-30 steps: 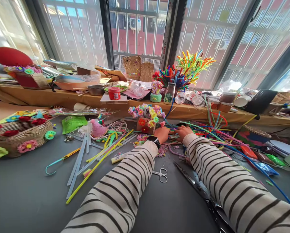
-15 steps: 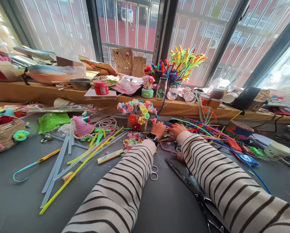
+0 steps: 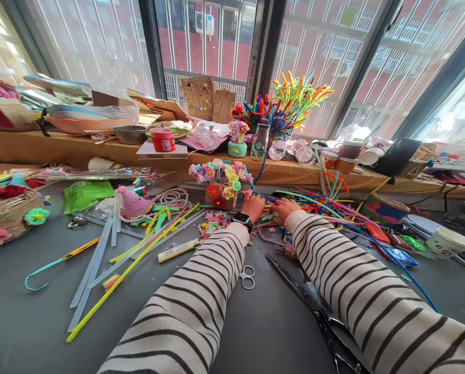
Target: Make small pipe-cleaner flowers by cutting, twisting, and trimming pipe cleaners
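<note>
My left hand (image 3: 254,207), with a dark watch (image 3: 243,221) at the wrist, lies at the far side of the table beside a small basket of pipe-cleaner flowers (image 3: 222,179). Its fingers are bent inward, and what they grip is hidden. My right hand (image 3: 284,210) sits a short way to the right, fingers curled toward the left one at the edge of a heap of coloured pipe cleaners (image 3: 333,214). A blue pipe cleaner (image 3: 262,169) rises just behind my left hand. Colourful clippings (image 3: 212,222) are scattered left of my left wrist.
Large black scissors (image 3: 314,307) lie by my right forearm, and small scissors (image 3: 248,278) between my arms. Left are glue sticks (image 3: 87,275), yellow pipe cleaners (image 3: 131,275) and a pink crocheted hat (image 3: 133,202). A crowded ledge (image 3: 216,165) runs behind; a paper cup (image 3: 450,243) stands right.
Both hands stay in nearly the same place, close together by the pipe cleaners. The whole view has shifted very slightly; nothing on the table has visibly moved.
</note>
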Motion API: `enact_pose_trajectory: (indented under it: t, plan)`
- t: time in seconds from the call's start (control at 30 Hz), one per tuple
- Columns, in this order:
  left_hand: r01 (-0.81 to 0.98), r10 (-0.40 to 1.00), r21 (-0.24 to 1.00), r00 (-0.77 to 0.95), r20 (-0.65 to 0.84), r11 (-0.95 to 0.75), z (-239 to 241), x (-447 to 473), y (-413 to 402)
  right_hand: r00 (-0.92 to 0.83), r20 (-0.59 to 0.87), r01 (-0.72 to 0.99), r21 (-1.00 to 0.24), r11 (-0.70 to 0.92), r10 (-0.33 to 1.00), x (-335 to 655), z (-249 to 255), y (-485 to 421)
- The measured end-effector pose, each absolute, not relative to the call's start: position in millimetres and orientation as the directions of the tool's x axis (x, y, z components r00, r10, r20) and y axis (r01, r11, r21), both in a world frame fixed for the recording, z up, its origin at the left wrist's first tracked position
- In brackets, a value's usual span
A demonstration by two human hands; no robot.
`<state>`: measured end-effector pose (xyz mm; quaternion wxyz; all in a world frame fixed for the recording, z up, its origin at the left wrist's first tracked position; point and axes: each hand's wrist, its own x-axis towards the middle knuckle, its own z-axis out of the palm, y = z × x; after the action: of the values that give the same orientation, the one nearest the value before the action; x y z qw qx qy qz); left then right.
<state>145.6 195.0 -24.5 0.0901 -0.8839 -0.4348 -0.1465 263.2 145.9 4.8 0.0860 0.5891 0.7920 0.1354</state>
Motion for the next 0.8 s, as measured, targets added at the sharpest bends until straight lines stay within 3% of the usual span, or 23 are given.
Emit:
enact_pose_trajectory:
  t: [0.43,0.8]
  plan:
    - [0.74,0.673,-0.071,0.644,0.363,-0.669,-17,150,189,-0.295,-0.02,0.912,0.291,0.288,0.955,262,8,141]
    - [0.752,0.681,-0.093,0.636,0.364,-0.653,-8,145,177,-0.126,-0.133,0.949,0.271,0.158,0.983,270,-6,146]
